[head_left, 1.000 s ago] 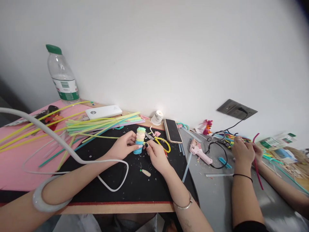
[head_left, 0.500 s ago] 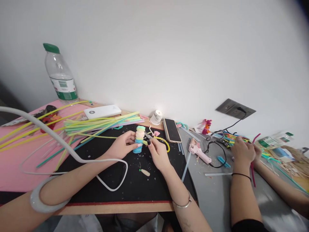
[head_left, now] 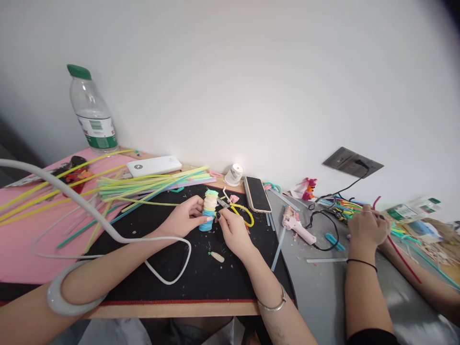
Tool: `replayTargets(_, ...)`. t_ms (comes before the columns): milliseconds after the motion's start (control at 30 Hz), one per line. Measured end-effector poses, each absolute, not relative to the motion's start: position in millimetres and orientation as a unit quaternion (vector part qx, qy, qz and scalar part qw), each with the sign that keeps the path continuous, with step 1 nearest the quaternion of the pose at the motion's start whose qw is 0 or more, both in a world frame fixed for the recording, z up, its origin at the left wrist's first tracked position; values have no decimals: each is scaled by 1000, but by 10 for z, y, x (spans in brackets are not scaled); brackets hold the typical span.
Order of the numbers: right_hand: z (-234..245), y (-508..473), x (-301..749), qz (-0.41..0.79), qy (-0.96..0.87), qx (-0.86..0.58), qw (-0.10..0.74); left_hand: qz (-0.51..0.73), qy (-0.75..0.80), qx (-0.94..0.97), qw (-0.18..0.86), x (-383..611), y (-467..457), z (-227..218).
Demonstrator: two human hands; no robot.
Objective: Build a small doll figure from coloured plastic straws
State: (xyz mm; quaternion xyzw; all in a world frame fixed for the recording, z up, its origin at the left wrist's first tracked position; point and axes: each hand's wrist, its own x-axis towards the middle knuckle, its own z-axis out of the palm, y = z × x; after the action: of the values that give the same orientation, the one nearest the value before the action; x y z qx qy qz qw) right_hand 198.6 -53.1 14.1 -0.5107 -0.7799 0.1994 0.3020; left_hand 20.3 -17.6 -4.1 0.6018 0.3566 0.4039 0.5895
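My left hand (head_left: 184, 219) is closed around a small stack of pastel coiled rings (head_left: 208, 211), blue at the bottom and green on top, standing on the black mat (head_left: 201, 273). My right hand (head_left: 232, 229) pinches yellow-handled scissors (head_left: 240, 213), their blades at the stack's right side. A small cream piece (head_left: 216, 257) lies on the mat just in front of my right hand.
A bundle of long neon straws (head_left: 151, 184) lies behind the mat, with a water bottle (head_left: 91, 112), a white power bank (head_left: 154, 166), a phone (head_left: 257, 194) and a pink glue gun (head_left: 296, 225). A white cable (head_left: 108, 230) loops over my left arm. Another person's hands (head_left: 368, 227) work a red pipe cleaner at the right.
My hands stay on the stack and scissors with only slight shifts. The other person's hands moved a little right and the red pipe cleaner swung down to the right.
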Motion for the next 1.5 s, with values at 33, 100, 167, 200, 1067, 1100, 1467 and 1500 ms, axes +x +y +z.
replayTargets(33,140,-531,1988,199,-781,-508,305,404,355,603,589,202,-177,-41)
replayTargets(100,138,-530,1990,197,-783,-502,310,401,352,609,587,199,-179,-42)
replayTargets(167,134,-527,1994,198,-784,-499,311,398,351,616,583,195,-182,-44)
replayTargets(200,132,-526,1995,200,-785,-499,310,397,351,618,581,194,-183,-45)
replayTargets(1067,148,-379,2244,54,-647,-618,444,364,390,693,484,155,-134,7)
replayTargets(1100,157,-383,2241,62,-643,-619,447,361,389,701,476,155,-135,3)
replayTargets(1467,403,-634,2229,351,-787,-487,143,362,396,723,435,105,-95,-14)
replayTargets(1500,399,-655,2199,335,-797,-485,131,360,399,729,423,98,-92,-5)
